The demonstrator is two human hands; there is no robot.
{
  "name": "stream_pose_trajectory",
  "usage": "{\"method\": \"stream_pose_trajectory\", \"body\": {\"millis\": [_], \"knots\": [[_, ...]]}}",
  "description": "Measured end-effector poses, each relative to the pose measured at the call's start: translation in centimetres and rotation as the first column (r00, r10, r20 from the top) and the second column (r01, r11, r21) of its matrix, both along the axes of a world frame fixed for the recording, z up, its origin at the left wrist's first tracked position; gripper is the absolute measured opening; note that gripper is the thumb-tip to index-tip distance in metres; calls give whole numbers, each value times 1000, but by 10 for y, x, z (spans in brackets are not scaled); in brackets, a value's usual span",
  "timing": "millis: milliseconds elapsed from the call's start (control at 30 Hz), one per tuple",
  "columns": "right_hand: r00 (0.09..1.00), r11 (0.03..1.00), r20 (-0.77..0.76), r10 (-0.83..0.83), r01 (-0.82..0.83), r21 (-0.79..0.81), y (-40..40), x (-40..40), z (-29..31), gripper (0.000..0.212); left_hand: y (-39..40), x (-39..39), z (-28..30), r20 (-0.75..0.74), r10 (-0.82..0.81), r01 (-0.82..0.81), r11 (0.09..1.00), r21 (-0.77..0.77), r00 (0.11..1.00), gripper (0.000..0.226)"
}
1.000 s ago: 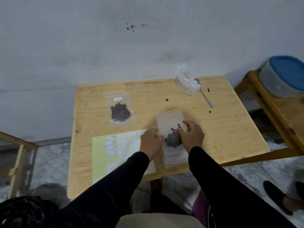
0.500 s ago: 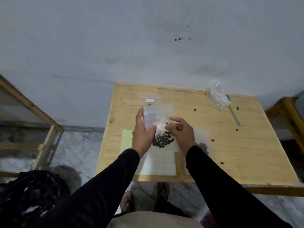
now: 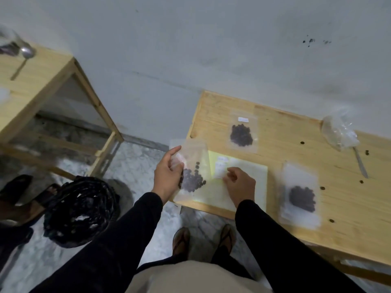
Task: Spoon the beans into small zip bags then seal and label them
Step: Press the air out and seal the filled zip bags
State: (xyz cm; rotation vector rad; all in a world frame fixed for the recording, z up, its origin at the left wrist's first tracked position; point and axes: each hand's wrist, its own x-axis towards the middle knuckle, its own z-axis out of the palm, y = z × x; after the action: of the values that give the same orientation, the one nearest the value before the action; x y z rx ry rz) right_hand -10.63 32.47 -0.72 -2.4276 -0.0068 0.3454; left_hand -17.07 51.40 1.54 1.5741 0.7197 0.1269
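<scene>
Here, a person in black sleeves stands at a pale wooden table (image 3: 275, 127) set against a grey wall. Their left hand (image 3: 168, 173) holds up a small clear zip bag of dark beans (image 3: 193, 176) over the table's near left corner, thumb and fingers closed on its left edge, the beans slumped to the bottom. The bag is lifted clear, probably so a label can go on it.

The right hand (image 3: 240, 186) rests on a pale yellow sheet of white sticker labels (image 3: 249, 172), fingertips pinched at a small label (image 3: 220, 173); whether the label is already peeled free is unclear.

Two more clear bags of beans lie flat on the table: one already labelled (image 3: 243, 133) near the wall, one (image 3: 300, 197) to the right, without a visible label. Further right lie a crumpled clear plastic bag (image 3: 339, 133) and a metal spoon (image 3: 360, 163), set aside, with loose beans (image 3: 366, 152) scattered about. A black bin bag (image 3: 80, 210) sits on the floor to the left.
</scene>
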Motion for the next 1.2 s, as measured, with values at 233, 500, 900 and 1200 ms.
{"method": "stream_pose_trajectory", "body": {"millis": [233,500,900,1200], "knots": [[996,996,12,-84,84,9,14,3,-3,17,9,-13,-2,9,-15,16,1000,-5,1000,45],[993,992,20,-116,115,42,15,1,-4,13,12,-12,1,16,-9,9,1000,-10,1000,43],[987,990,78,-142,142,16,18,-2,-12,3,5,-9,-10,-15,-40,40,999,1,999,43],[990,981,-50,-130,135,140,18,-2,-4,11,3,-10,-12,-25,-49,48,999,-12,999,43]]}}
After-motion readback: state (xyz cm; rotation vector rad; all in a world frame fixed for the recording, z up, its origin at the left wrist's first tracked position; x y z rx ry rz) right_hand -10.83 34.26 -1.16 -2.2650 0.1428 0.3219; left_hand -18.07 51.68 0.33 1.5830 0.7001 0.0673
